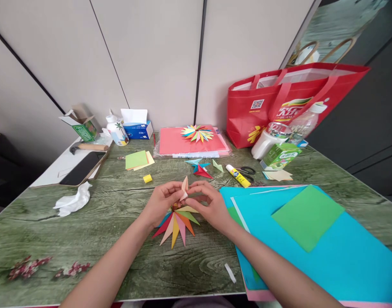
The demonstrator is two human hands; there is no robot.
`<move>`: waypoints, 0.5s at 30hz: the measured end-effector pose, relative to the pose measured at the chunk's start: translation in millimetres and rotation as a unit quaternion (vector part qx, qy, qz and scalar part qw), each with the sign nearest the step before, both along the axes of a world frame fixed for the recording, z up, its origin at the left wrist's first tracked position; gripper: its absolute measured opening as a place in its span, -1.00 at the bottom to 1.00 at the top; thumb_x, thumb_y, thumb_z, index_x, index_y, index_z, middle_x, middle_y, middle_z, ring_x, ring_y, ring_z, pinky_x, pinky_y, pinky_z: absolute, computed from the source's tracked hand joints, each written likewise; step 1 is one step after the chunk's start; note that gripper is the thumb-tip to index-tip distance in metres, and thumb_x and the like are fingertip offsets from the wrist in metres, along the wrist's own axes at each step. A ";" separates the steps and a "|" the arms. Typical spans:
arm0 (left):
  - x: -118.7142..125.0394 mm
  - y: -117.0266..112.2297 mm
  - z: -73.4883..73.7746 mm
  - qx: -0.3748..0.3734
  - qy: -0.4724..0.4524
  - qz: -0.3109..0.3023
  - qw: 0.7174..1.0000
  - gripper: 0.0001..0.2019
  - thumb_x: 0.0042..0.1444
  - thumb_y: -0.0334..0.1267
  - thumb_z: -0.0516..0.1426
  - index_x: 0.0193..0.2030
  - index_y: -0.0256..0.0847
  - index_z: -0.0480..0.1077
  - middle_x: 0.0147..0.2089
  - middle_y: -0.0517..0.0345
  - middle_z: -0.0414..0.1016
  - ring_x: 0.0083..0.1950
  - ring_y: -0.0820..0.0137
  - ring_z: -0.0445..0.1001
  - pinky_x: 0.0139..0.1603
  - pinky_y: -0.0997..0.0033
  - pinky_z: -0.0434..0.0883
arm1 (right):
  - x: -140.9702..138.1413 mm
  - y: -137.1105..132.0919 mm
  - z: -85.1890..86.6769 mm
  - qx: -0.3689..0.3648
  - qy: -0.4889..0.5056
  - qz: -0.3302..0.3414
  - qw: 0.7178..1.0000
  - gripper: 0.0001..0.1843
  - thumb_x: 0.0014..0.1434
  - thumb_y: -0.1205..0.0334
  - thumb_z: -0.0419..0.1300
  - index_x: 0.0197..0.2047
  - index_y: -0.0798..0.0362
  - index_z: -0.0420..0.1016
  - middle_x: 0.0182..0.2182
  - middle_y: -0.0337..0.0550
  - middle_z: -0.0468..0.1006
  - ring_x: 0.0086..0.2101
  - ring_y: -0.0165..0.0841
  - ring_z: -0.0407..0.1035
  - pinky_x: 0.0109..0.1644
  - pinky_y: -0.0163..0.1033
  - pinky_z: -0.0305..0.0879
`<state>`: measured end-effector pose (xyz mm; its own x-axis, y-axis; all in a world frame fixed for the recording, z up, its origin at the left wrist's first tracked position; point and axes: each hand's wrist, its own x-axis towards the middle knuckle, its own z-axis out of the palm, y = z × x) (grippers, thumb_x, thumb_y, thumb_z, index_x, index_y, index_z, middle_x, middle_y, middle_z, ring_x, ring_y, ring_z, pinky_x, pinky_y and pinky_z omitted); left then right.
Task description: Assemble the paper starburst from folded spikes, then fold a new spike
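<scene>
Between my two hands is a small folded peach paper piece, its point upward. My left hand pinches it from the left between thumb and fingers. From the right, my right hand closes on its lower edge with thumb and curled fingers; the exact contact is partly hidden. Just below lies a part-circle of colourful folded paper points, its upper part covered by my hands. Beyond them are loose folded pieces in blue and red, a pale green piece and a yellow glue stick.
Large blue sheets with a green square lie at right. Black-handled scissors, a yellow cap and small paper squares lie around. A finished paper wheel rests at the back, near a red bag. Crumpled tissue is left.
</scene>
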<state>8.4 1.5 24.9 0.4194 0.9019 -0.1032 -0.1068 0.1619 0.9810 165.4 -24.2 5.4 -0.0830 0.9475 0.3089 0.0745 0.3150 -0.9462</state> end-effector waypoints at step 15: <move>3.5 -2.9 8.2 0.124 0.164 0.024 0.978 -0.74 0.01 -0.14 0.09 -0.54 -0.28 0.43 -0.58 0.20 0.38 -0.51 0.49 0.30 -0.46 0.52 0.27 | 0.1 3.7 -1.0 -0.117 0.096 0.031 0.988 -0.69 -0.13 0.18 0.30 -0.29 0.06 0.34 -0.42 -0.20 0.50 -0.40 -0.40 0.40 -0.32 -0.28 0.36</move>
<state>11.9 -1.4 33.1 0.3570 0.9341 -0.0008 0.2195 -0.0830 0.9721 165.5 -20.5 4.4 -0.1042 0.9897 0.0985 -0.1260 0.0851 -0.9884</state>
